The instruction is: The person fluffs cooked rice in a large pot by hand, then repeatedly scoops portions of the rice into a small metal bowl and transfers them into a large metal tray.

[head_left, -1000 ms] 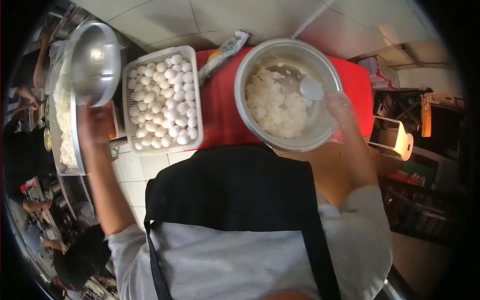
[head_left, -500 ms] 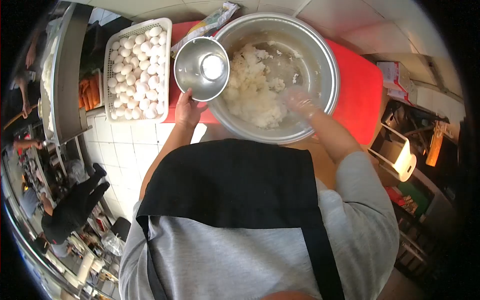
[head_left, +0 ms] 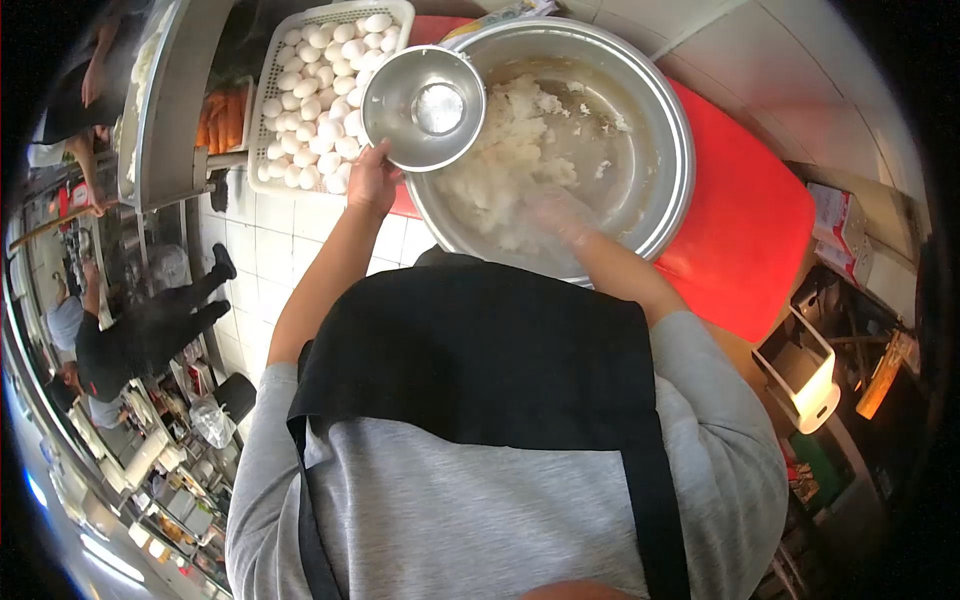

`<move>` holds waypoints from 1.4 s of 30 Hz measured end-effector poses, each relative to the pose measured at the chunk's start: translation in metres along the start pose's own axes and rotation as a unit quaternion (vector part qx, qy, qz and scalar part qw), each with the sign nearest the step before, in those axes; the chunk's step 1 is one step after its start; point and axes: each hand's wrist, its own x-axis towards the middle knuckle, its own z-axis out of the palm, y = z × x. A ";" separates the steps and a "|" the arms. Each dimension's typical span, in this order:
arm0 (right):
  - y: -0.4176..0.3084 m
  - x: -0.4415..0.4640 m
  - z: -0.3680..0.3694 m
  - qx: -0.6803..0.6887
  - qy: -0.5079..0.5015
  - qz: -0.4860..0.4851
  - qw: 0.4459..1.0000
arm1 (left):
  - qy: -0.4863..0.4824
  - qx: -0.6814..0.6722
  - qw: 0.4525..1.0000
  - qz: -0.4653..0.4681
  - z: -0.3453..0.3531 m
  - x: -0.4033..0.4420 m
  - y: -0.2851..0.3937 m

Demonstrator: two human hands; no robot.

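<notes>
My left hand [head_left: 371,180] grips the near rim of a small steel bowl [head_left: 400,125], which tilts over the left edge of a large metal basin [head_left: 683,150]. No food shows inside the bowl. White cooked rice [head_left: 530,120] lies clumped in the left half of the basin, with loose grains stuck to the bare bottom on the right. My right hand [head_left: 562,218], in a clear plastic glove, is down in the basin at the near side of the rice. Motion smears its fingers, so whether they hold rice is unclear.
A white plastic basket [head_left: 262,130] of eggs [head_left: 318,90] stands left of the basin, partly behind the bowl. Under the basin is a red surface [head_left: 740,220]. Carrots [head_left: 222,118] sit farther left. A co-worker in dark clothes [head_left: 140,320] stands across the tiled floor [head_left: 265,240].
My right hand has moved left and nearer to me, against the rice. The bowl stays in my left hand and now overlaps the egg basket. The whole view has shifted slightly.
</notes>
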 end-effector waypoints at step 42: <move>-0.042 0.079 -0.105 -0.220 -0.028 0.083 0.972 | -0.021 -0.047 0.998 -0.033 -0.014 0.022 0.034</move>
